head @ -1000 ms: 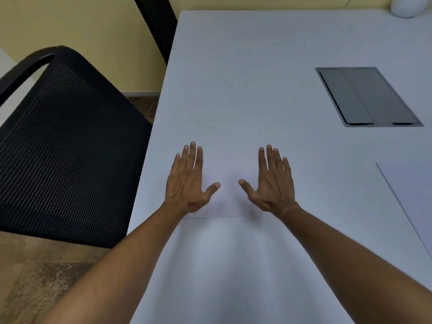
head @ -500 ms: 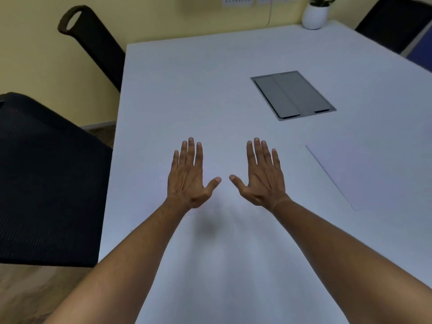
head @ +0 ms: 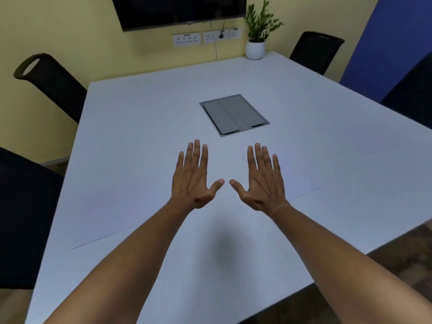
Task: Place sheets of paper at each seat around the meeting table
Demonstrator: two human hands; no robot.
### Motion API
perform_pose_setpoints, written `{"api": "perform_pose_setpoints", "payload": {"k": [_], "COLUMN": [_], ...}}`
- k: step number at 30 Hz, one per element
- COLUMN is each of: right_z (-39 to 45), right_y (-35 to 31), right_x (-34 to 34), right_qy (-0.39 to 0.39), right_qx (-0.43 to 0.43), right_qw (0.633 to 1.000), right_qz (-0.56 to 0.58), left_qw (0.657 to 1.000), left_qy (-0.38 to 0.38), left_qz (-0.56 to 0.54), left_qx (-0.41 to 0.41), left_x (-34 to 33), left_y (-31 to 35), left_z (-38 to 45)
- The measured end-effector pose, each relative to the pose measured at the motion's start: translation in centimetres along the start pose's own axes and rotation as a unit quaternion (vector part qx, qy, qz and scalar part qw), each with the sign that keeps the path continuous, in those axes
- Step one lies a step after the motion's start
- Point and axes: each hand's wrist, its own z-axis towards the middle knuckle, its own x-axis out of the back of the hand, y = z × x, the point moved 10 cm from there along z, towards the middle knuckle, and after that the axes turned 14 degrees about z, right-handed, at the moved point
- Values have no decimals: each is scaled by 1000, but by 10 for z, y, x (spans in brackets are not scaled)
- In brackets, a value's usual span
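Note:
My left hand and my right hand hover palm-down, fingers spread, over the middle of the white meeting table; neither holds anything. A white sheet of paper lies flat to the left of my left forearm, its near edge showing as a faint line. A second sheet lies to the right of my right hand, barely standing out from the tabletop.
A grey cable hatch is set into the table just beyond my fingertips. Black chairs stand at the far left, near left, far right and right. A potted plant sits at the table's far edge.
Both hands have lifted off the sheet by the left-hand seat and drifted toward the table's middle. The view has risen and swung right, revealing the wall screen, plant and more chairs.

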Motion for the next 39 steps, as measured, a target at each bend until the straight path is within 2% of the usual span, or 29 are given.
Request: {"api": "perform_pose_setpoints", "payload": {"k": [9,16,23,28,39], "right_z": [-35,-27,17,56,109], "right_y": [117,182,242,277,311], "right_x": [84,105,91,65,4], "right_qy": [24,36,8,-28,-105], "right_qx": [-12,-22,-29,-21,13], "right_qw": [1000,999,999,999,994], "right_qz": [-15,-8,-13,-18,3], "left_qw": [1000,999,999,997,987], "left_qy": [28,21,12,-25,-87], "left_qz": [6,10,-8,-31,-37], "left_qx": [-3,24,41,71,126], "left_x": [50,47,14,-24,-80], "left_y": [127,183,214,227,232], "left_z": [15,43,102,139,164]}}
